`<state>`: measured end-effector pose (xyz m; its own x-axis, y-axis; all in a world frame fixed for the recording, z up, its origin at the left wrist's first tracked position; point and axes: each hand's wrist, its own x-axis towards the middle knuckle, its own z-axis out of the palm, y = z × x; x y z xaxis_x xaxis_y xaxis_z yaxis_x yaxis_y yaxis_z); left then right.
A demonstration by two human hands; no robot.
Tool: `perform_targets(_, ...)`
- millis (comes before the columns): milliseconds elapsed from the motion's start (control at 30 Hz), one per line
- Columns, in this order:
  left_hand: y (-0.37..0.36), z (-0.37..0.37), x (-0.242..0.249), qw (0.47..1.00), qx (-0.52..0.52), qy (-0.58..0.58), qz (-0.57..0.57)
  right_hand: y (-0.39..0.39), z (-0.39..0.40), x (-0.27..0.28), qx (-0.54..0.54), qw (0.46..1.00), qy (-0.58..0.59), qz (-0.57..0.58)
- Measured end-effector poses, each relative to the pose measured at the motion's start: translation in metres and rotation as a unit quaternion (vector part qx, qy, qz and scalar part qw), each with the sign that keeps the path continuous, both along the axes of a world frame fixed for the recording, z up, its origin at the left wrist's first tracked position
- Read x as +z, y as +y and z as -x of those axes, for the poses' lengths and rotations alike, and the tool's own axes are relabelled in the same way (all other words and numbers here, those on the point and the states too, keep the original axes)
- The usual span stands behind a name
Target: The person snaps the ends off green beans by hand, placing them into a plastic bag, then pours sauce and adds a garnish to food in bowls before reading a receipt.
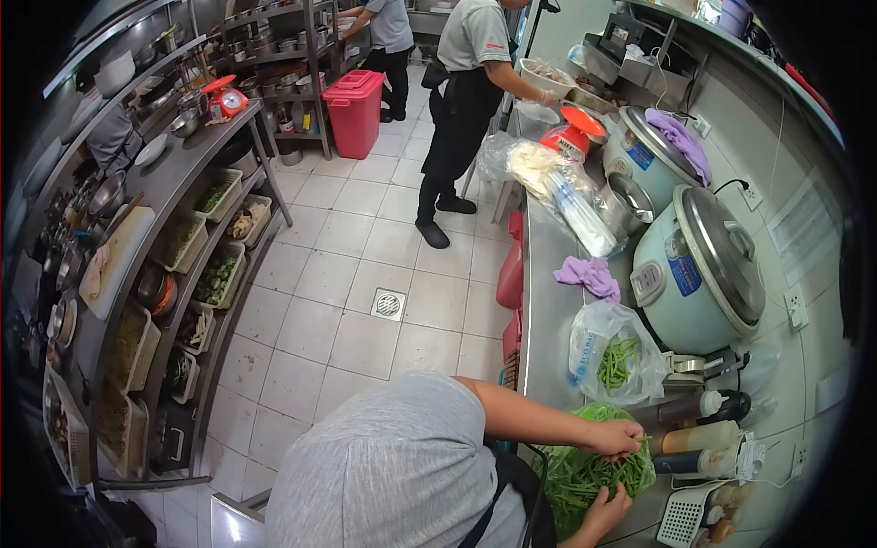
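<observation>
Green beans (pixel 598 473) fill an open green plastic bag (pixel 568 513) on the steel counter in front of me. My left hand (pixel 618 439) is closed above the beans, its fingertips pinching what looks like a green bean. At the near side of the bag, my right hand (pixel 607 513) is curled with thumb and fingers against some beans; its grip is partly hidden. Just beyond my left hand lies a clear plastic bag (pixel 630 321) holding more cut green beans (pixel 618 363).
Large rice cookers (pixel 699 269), a purple cloth (pixel 588 276) and packs in plastic (pixel 571 196) line the counter (pixel 545 315). Bottles (pixel 699 438) and a white basket (pixel 685 516) stand by the wall. A co-worker (pixel 470 82) stands farther along. Shelves with vegetable trays (pixel 219 274) are across the aisle.
</observation>
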<state>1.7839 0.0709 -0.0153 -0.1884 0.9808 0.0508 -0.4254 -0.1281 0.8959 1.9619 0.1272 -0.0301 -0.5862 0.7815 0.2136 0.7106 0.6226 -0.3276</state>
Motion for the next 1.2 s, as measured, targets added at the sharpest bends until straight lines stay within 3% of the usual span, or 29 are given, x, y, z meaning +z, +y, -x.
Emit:
perform_targets(133, 0.004, -0.005, -0.002, 0.992, 0.042, 0.114, -0.031, -0.006, 0.0, -0.002, -0.001, 1.0, 0.004, -0.015)
perform_targets(233, 0.003, -0.006, 0.002, 0.992, 0.044, 0.111, -0.029, -0.004, -0.002, -0.001, 0.035, 0.999, 0.015, -0.025)
perform_targets(433, 0.002, -0.013, -0.002, 0.984, 0.075, 0.151, -0.058, -0.004, 0.003, 0.039, 0.067, 0.986, 0.149, -0.008)
perform_targets(533, -0.007, -0.019, 0.003, 0.97, 0.038, 0.209, -0.115, 0.004, 0.005, 0.049, 0.102, 0.966, 0.236, -0.002)
perform_targets(700, -0.019, -0.039, 0.009, 0.888, 0.18, 0.35, -0.237, 0.005, 0.018, 0.044, 0.103, 0.9, 0.387, 0.172)
perform_targets(900, -0.027, -0.021, 0.018, 0.941, -0.007, 0.305, -0.146, 0.005, 0.015, 0.036, 0.064, 0.82, 0.494, 0.281)
perform_targets(1000, -0.019, -0.023, 0.008, 0.939, -0.015, 0.285, -0.194, -0.002, 0.012, 0.043, 0.066, 0.776, 0.523, 0.346)
perform_targets(1200, -0.008, -0.02, -0.003, 0.944, -0.039, 0.291, -0.148, -0.012, 0.008, 0.051, 0.075, 0.725, 0.531, 0.432)
